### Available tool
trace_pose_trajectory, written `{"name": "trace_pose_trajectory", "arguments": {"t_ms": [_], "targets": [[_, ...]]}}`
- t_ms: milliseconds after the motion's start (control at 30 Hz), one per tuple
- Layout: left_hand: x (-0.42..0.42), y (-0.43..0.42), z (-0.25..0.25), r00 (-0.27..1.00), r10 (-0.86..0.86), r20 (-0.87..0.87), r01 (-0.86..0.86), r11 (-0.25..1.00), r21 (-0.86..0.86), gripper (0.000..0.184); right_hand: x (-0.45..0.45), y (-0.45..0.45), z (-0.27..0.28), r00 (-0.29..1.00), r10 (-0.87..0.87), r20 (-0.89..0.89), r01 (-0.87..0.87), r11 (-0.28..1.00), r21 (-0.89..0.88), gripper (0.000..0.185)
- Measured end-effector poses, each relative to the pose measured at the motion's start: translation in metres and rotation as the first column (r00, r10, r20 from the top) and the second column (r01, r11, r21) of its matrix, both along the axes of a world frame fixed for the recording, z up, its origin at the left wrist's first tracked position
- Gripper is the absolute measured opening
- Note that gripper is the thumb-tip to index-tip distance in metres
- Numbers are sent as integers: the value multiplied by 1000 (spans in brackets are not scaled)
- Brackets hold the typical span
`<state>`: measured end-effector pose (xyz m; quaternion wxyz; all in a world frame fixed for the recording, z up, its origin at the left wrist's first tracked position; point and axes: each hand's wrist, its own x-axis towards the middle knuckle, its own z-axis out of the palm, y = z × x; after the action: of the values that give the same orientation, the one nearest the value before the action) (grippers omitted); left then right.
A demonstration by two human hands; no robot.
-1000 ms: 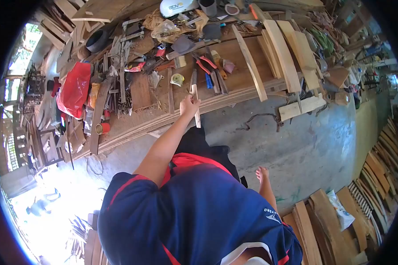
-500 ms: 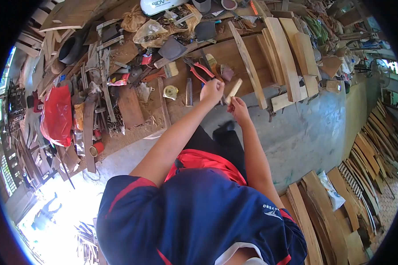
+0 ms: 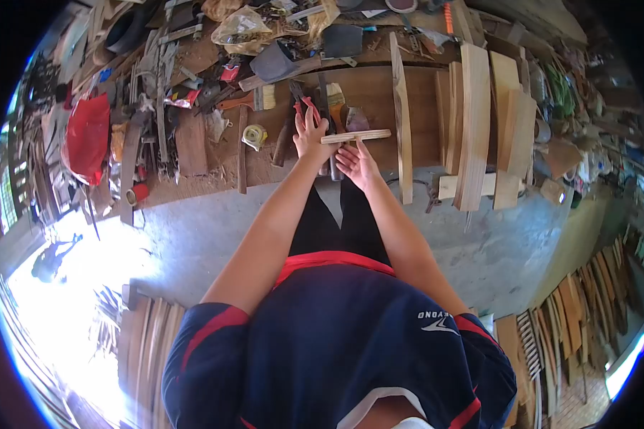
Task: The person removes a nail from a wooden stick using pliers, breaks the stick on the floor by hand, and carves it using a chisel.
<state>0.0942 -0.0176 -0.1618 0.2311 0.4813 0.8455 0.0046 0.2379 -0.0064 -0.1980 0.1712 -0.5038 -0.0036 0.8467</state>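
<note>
A short pale wooden piece [image 3: 365,134] lies nearly level between my hands, above the bench edge. Its left end is at the thumb side of my left hand [image 3: 310,137], which holds it there while the other fingers point away over the red-handled pliers [image 3: 300,104]. My right hand [image 3: 358,164] is palm up just below the piece, fingers apart, one digit touching its underside. Beyond the hands is a brush [image 3: 335,98] with pale bristles. Dark-bladed tools lie partly hidden under the hands. A tape measure [image 3: 254,136] sits to the left.
Long boards [image 3: 474,121] project over the workbench [image 3: 415,100] edge on the right. A red plastic bag [image 3: 87,139] and a red tin [image 3: 137,193] are at the left. More planks [image 3: 150,343] stand at the lower left, with others at the lower right.
The wooden piece has swung from slanted to nearly level, and its left end is now at my left hand. My right hand has moved left and its fingers have spread. The view has shifted.
</note>
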Motion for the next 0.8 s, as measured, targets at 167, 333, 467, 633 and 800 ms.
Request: {"name": "trace_pose_trajectory", "arguments": {"t_ms": [167, 333, 467, 633, 800], "targets": [[1, 1, 4, 985, 172, -22, -173, 980, -97, 55, -28, 20, -9, 981, -195, 17, 195, 967, -166, 46], [-27, -25, 1, 993, 36, -115, -31, 998, 45, 32, -31, 27, -24, 971, -189, 148, 206, 972, -114, 32], [-64, -49, -13, 1000, 10, 19, -16, 932, 362, 16, -27, 27, 3, 984, -107, 143, 102, 994, 39, 20], [-100, -55, -10, 995, 85, 58, -102, 888, 449, 13, -5, 2, 8, 871, 261, 416, -408, 856, 317, 28], [-109, -70, 4, 981, 176, 85, -196, 888, 415, 16, 24, -31, -34, 801, 152, 579, -468, 762, 448, 26]]}}
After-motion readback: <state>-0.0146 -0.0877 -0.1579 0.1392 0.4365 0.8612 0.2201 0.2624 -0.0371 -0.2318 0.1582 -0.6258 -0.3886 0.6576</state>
